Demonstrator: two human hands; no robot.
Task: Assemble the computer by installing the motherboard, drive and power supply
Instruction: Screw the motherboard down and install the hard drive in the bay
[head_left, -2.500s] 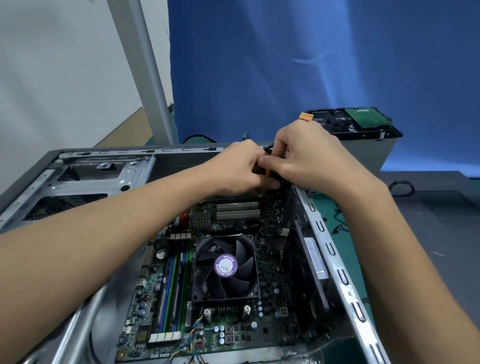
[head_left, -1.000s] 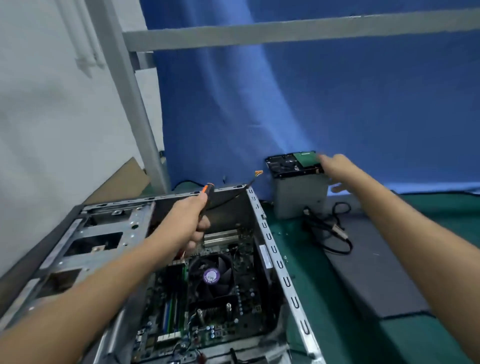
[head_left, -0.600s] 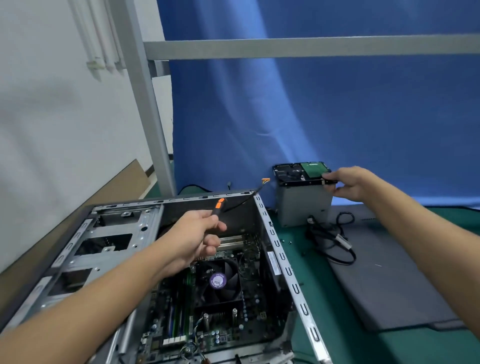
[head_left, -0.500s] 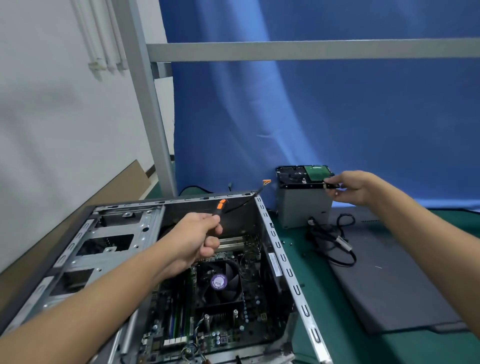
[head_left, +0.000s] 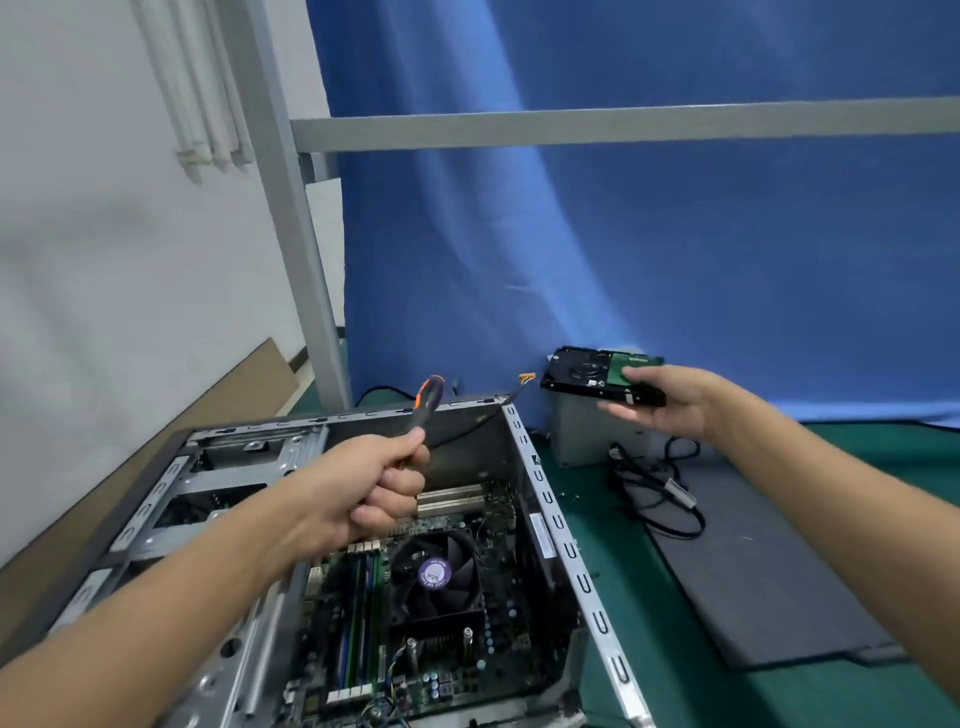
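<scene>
The motherboard (head_left: 498, 613) lies flat in the open case (head_left: 571, 561) on the green bench (head_left: 649, 649), its fan (head_left: 434, 571) facing up. Above it the left hand (head_left: 374, 488) makes a fist, fingers curled round a screwdriver (head_left: 428, 402) whose black-and-orange handle points up and away. Farther right, the right hand (head_left: 670, 402) reaches forward, thumb on top and fingers beneath, pinching the right end of the drive (head_left: 582, 374). The drive's long axis runs left to right, circuit board up, over the grey power supply (head_left: 582, 436).

A workshop bench: green mat (head_left: 649, 649), metal frame (head_left: 571, 124), blue backdrop (head_left: 675, 260).
</scene>
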